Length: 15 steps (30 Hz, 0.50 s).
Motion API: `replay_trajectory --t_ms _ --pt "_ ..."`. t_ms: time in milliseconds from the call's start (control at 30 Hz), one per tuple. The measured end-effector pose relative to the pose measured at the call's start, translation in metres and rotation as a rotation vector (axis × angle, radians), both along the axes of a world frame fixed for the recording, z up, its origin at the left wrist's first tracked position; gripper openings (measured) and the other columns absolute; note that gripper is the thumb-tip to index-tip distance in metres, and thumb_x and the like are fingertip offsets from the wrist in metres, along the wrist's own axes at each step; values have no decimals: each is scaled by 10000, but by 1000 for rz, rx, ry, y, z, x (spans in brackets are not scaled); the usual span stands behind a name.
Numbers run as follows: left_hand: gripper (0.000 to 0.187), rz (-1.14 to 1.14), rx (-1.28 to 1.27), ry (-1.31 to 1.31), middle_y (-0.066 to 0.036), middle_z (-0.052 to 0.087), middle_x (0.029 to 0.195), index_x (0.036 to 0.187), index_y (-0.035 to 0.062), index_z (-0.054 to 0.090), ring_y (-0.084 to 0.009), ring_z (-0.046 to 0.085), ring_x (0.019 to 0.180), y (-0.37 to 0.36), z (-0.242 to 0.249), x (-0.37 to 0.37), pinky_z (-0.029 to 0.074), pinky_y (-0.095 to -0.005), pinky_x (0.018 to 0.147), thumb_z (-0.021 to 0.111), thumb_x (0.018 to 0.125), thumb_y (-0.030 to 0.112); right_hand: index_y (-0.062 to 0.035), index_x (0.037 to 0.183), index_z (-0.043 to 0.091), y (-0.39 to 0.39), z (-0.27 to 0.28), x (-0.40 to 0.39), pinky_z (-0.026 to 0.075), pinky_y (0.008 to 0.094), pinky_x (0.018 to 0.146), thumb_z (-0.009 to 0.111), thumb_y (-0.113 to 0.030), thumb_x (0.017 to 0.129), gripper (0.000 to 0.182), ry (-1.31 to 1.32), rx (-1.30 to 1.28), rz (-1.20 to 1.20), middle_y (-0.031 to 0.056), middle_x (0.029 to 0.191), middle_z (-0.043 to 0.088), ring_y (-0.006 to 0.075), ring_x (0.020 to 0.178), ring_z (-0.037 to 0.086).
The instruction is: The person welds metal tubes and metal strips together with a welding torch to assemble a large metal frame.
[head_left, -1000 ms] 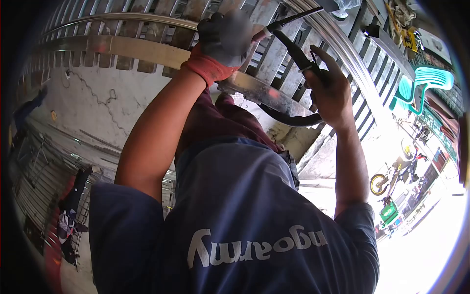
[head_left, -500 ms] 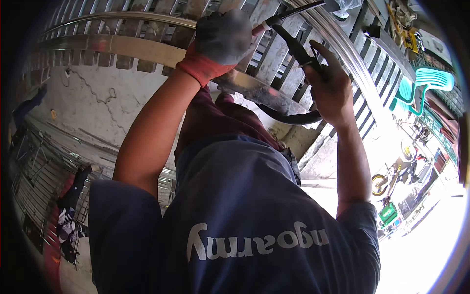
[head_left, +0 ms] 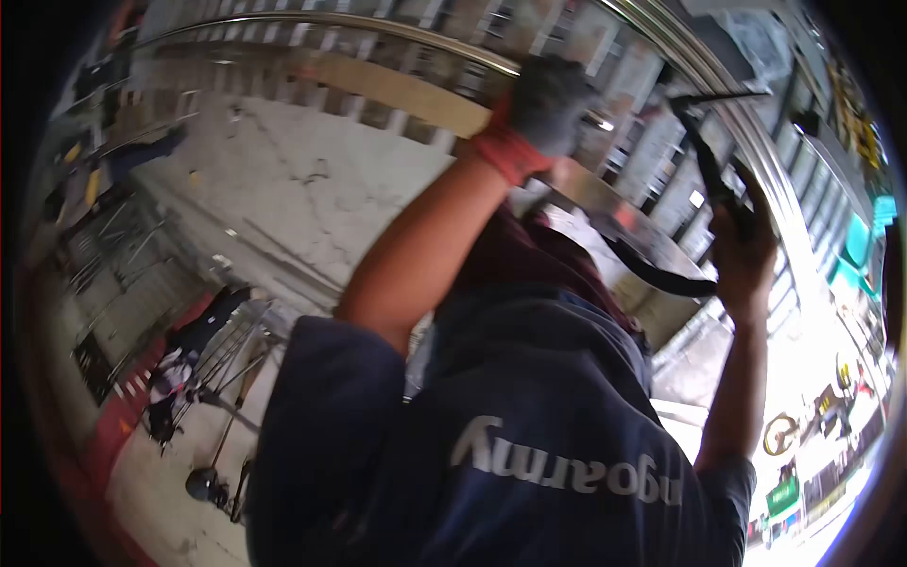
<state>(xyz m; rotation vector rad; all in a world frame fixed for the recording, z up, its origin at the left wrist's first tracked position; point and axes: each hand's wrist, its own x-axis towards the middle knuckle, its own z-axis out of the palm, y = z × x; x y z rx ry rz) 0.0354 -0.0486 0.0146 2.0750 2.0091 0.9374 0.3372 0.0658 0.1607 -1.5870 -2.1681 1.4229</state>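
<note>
My left hand (head_left: 548, 106), in a grey work glove with a red cuff, is closed at the end of a shiny round metal tube (head_left: 378, 30); blur hides its fingertips. In my bare right hand (head_left: 746, 241) is a black TIG welding torch (head_left: 707, 156), gripped by its handle. The torch's long thin back cap points right, and its head is apart from the glove. A thick black cable (head_left: 657, 272) curves below the right hand. Under the tube lies a flat metal bar (head_left: 397, 90), along the near edge of a slatted metal bench (head_left: 652, 142).
More long shiny tubes (head_left: 756, 142) lie across the bench's right side. Clear plastic (head_left: 761, 47) sits at the upper right, with green plastic chairs (head_left: 855, 250) beyond. A wire rack (head_left: 132, 274) and dark items stand at the left. A motorbike (head_left: 822, 416) is at the right.
The whole view has swung, shifting both hands rightward and lower in the picture, with blur. The torch head is now farther from the glove. Both hands keep their hold.
</note>
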Motion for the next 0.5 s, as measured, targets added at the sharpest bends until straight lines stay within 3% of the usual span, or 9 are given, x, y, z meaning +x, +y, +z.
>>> replay_trajectory --t_ms 33,67,100,133,300,367,500 --pt "279 18 -47 96 -100 701 1020 1075 146 802 -341 672 1010 5 -3 2 514 -519 968 774 797 151 -138 1666 514 -1 -10 7 388 241 592 663 -124 1121 565 -23 107 26 -29 872 618 29 703 485" --pt "231 76 -209 362 -82 703 977 1033 183 798 -314 674 952 15 -4 7 500 -508 946 723 816 204 -139 1669 510 -8 -27 2 378 243 575 660 -122 1123 566 63 98 12 -31 861 607 29 687 482" --pt "166 79 -90 475 -64 692 933 956 205 789 -291 665 913 18 -20 8 482 -494 921 699 832 271 -139 1672 506 -4 -24 17 369 246 557 658 -120 1125 568 43 126 -9 -32 850 596 30 670 478" --pt "134 162 -203 562 -57 681 928 895 196 780 -287 649 911 25 -10 15 468 -502 905 700 839 288 -130 1673 502 -6 -17 11 367 248 553 654 -119 1128 566 27 115 -30 -33 841 590 30 660 475" --pt "275 119 -42 298 -46 677 964 947 186 792 -292 638 974 37 -24 15 460 -518 902 820 750 376 -155 1692 486 -10 -8 21 343 247 539 648 -131 1124 591 90 79 -110 -42 809 578 22 617 445" --pt "308 135 -14 250 -47 678 993 959 192 792 -294 640 996 39 -26 19 464 -513 910 847 722 380 -142 1703 459 -15 -10 23 299 245 477 622 -166 1150 577 79 131 -154 -39 817 596 12 556 405" --pt "199 82 -104 255 -58 679 1022 975 207 781 -295 650 1057 47 -17 23 477 -496 944 790 786 268 -131 1701 458 -17 -16 36 291 238 476 634 -160 1148 581 98 155 -198 -36 819 603 4 555 400"
